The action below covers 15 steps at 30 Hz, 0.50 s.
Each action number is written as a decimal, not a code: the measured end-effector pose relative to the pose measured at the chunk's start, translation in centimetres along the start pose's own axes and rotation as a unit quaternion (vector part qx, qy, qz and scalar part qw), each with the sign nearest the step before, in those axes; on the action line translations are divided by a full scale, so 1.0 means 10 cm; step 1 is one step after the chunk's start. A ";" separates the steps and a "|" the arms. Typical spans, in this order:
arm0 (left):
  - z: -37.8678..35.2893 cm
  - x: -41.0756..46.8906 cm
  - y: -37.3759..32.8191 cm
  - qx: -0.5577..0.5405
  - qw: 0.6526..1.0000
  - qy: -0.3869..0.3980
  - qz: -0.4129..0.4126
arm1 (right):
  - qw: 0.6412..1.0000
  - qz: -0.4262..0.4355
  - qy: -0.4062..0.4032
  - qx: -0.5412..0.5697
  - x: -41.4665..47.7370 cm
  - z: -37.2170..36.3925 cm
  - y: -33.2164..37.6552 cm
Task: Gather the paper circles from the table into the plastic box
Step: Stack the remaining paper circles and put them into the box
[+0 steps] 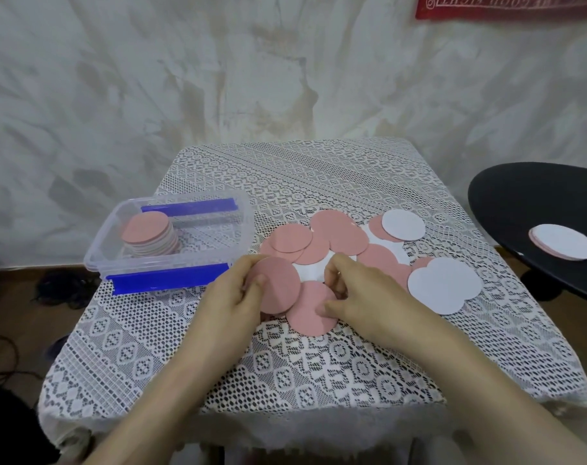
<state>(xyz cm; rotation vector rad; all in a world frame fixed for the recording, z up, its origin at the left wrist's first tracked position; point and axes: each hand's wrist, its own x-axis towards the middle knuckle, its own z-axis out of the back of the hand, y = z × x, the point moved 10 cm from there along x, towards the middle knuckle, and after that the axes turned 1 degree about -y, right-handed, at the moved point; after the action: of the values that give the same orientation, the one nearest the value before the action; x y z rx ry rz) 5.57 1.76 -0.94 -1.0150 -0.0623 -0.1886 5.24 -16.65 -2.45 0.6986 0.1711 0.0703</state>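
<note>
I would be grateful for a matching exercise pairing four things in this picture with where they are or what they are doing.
Column one:
1. box
2. banner
3. black disc
4. left hand

Column two:
A. on the wall, top right
B. grips a pink circle
C. on the left of the table, holding a stack
D. right of the table, bearing a small pile

Pairs: 1-C; 2-A; 3-D; 4-B
</note>
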 end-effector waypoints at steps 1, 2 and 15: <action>0.01 0.00 0.01 -0.008 1.000 -0.004 0.003 | 1.000 0.006 0.000 0.012 0.00 0.01 -0.01; 0.01 0.01 0.01 -0.015 1.000 -0.006 0.005 | 1.000 0.013 -0.008 0.026 0.00 0.05 -0.02; -0.30 -0.09 -0.26 -0.026 0.995 0.075 -0.053 | 0.983 0.047 -0.032 0.175 0.00 0.06 -0.07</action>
<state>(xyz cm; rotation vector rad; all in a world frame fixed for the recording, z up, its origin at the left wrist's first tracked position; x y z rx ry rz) 4.10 -1.98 -0.44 -1.0482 0.0252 -0.3647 5.34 -17.57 -2.44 1.0598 0.0893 0.1102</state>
